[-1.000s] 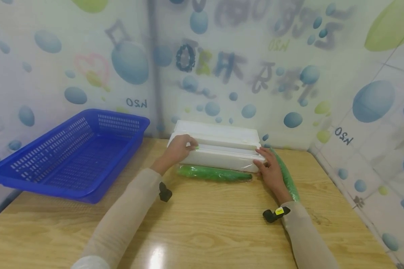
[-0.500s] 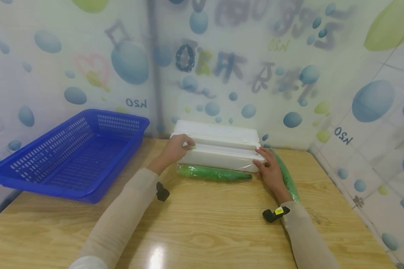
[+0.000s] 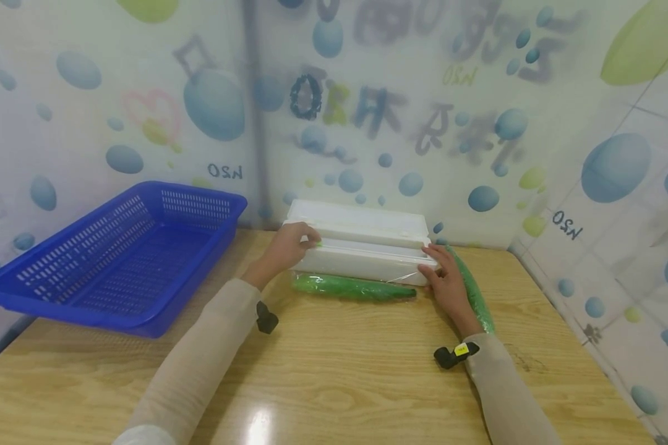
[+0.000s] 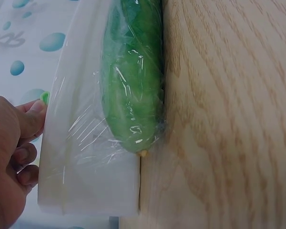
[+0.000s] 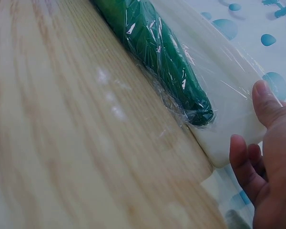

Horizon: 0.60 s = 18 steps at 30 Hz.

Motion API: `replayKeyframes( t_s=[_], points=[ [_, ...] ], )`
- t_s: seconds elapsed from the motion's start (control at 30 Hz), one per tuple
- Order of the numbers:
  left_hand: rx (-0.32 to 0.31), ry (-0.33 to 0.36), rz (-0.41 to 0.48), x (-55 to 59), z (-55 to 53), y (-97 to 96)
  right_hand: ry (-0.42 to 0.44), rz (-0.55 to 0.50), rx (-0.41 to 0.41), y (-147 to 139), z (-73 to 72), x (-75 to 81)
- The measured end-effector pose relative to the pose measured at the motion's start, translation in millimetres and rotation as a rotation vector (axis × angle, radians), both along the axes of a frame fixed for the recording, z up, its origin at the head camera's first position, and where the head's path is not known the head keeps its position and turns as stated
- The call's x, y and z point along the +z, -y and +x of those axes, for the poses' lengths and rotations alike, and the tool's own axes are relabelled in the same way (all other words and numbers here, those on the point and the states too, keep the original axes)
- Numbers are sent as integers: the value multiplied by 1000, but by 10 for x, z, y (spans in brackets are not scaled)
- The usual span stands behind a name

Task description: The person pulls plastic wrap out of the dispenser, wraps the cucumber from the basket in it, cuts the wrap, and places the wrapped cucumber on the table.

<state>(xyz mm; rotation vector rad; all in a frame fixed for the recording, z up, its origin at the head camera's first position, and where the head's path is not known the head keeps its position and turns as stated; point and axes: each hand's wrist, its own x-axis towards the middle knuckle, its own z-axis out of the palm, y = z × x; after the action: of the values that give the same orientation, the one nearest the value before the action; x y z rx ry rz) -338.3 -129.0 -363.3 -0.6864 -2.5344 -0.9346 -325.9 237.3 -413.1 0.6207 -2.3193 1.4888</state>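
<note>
A long white cling film dispenser (image 3: 362, 264) stands at the back of the table, its lid (image 3: 362, 217) tipped back. At its left end my left hand (image 3: 286, 250) pinches a small green slider (image 4: 45, 97) on the top edge. My right hand (image 3: 449, 284) grips the dispenser's right end, thumb against the front wall. Along the front lies a cucumber (image 3: 351, 287) in clear film, and the cling film (image 4: 88, 126) stretches from it up over the dispenser's front, as the left wrist view shows. Another film-covered cucumber (image 3: 475, 293) lies beside my right wrist.
A blue perforated plastic basket (image 3: 145, 259) stands at the left of the wooden table (image 3: 334, 377). Patterned walls (image 3: 389, 154) rise behind the dispenser and along the right side. The table's right edge runs close to that side wall.
My left hand has shifted slightly left along the dispenser's edge, with the green slider in its fingers. The right hand, dispenser and cucumbers stay where they were.
</note>
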Motion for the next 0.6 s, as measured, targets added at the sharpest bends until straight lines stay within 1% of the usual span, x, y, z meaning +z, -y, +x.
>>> replayKeyframes(
  t_s=[0.1, 0.23, 0.43, 0.6],
  points=[
    [2, 4, -9, 2, -8, -1, 2, 3, 4, 35, 74, 88],
    [4, 8, -15, 7, 0, 4, 8, 7, -2, 58, 114, 131],
    [8, 17, -27, 3, -1, 13, 1, 0, 5, 56, 105, 111],
    [11, 7, -35, -6, -14, 31, -8, 3, 4, 45, 94, 97]
  ],
)
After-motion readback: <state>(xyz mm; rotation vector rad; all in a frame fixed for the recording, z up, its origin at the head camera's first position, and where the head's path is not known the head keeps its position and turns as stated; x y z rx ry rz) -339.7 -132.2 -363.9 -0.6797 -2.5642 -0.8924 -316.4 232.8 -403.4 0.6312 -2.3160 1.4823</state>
